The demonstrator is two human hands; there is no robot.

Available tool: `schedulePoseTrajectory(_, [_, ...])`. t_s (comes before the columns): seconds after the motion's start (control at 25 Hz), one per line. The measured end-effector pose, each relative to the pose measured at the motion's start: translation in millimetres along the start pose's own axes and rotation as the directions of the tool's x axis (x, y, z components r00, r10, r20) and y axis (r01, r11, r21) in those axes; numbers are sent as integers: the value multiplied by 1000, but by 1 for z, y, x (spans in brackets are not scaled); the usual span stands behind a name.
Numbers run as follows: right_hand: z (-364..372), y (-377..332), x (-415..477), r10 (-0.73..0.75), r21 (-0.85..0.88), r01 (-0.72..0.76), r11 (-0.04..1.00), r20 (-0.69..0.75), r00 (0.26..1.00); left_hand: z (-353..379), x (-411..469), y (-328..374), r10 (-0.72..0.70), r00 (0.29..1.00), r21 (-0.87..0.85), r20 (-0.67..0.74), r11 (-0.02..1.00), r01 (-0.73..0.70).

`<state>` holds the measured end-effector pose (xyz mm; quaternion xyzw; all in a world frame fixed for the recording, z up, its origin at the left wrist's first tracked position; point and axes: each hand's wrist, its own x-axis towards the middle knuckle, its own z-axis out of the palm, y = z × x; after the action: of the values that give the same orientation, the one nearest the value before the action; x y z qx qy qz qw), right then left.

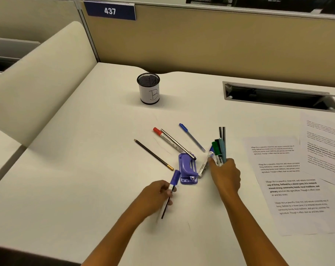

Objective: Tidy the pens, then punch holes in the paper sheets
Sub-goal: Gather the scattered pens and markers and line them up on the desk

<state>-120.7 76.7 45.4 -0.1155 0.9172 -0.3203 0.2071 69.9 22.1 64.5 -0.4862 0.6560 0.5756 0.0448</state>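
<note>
**A:** Take the purple hole punch (187, 168) as your landmark. How far along are you?

**B:** Partway through the pens, I'd judge. The printed paper sheets (289, 181) lie flat to the right of the punch, overlapping, and none sits in it, so punching looks untouched. The mesh pen cup (148, 88), marked "B", stands well behind the punch and appears empty.

**A:** And your hands?

**B:** Your right hand (225, 176), just right of the punch, is clenched around a bundle of pens (219, 150): green marker, teal one, thin black ones standing up. Its fingertip meets a white marker (204, 166) lying right beside the punch. Your left hand (157, 194), just in front and left of the punch, grips a blue-capped marker (174, 179) plus a thin black pen.

**A:** What's loose?

**B:** Behind the punch: a red-capped marker (165, 139), a black pen (177, 144) whose end rests on the punch, a blue pen (191, 137). To its left, a pencil (153, 154).
</note>
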Motion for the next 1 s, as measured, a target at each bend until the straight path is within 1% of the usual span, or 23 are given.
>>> schedulePoseTrajectory(0.04, [2,-2,1,-10,-29,11,1000,16,1000,-5,-2,1,1,1000,-131,16,991,2])
schedulePoseTrajectory(0.12, [7,-8,2,-28,-86,32,996,41,999,-11,-6,4,-2,1000,-310,15,951,7])
schedulePoseTrajectory(0.32, [13,-11,9,-26,-167,34,985,47,999,-17,-3,12,-60,998,-556,-27,831,35])
schedulePoseTrajectory(0.48, [2,-9,11,-7,-78,14,997,88,996,-16,0,12,-76,997,-757,7,651,54])
schedulePoseTrajectory(0.6, [-8,-6,8,-17,44,10,999,157,987,-15,1,12,-90,996,-828,19,556,66])
schedulePoseTrajectory(0.68, [-14,-4,0,-35,163,-1,987,216,976,-14,3,13,-97,995,-847,26,526,74])
schedulePoseTrajectory(0.76, [-19,-3,-10,-68,308,-18,951,264,962,-13,4,15,-94,995,-862,42,501,84])
schedulePoseTrajectory(0.8, [-21,-5,-17,-91,346,-10,938,277,957,-12,4,16,-84,995,-871,50,484,85])
schedulePoseTrajectory(0.84, [-22,-7,-24,-122,350,15,937,286,950,-10,4,18,-69,996,-879,56,470,82])
schedulePoseTrajectory(0.92, [-17,-11,-38,-201,302,107,947,298,933,-6,3,21,-15,999,-890,52,453,54])
schedulePoseTrajectory(1.0, [-9,-17,-54,-309,273,224,935,326,893,-1,0,27,66,997,-883,27,470,-7])
